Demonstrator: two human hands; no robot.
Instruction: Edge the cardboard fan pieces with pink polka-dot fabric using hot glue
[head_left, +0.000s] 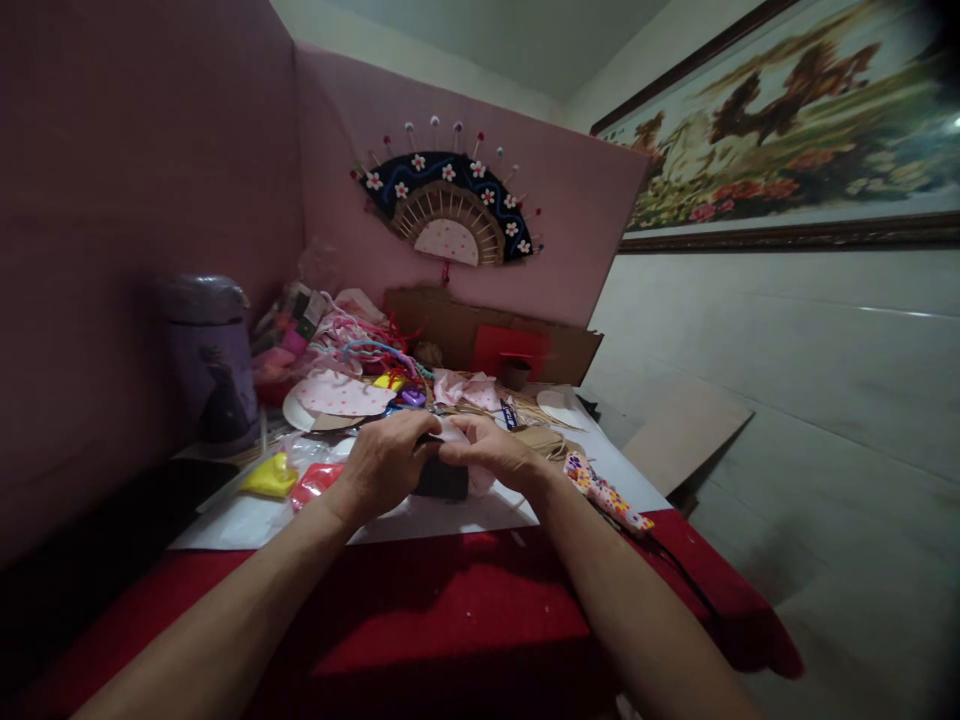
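Observation:
Close together over the white sheet (247,522), my two hands meet at a dark, flat-looking piece (441,481). Its material is too dim to make out. My left hand (390,455) has its fingers closed on the piece's upper edge. From the other side, my right hand (491,450) pinches the same edge, thumb and fingers pressed together. Some pale pink material (480,482) shows beside and behind the dark piece, partly hidden by my right hand. Left of my left hand lie a red packet (315,484) and a yellow packet (270,476).
A purple canister (212,370) stands at the left. Behind my hands are dotted pink fabric (341,393), tangled pipe cleaners (367,345) and a cardboard strip (450,325). A decorated fan (450,205) is on the pink panel. A flowered strip (607,492) lies right, on the red cloth (465,600).

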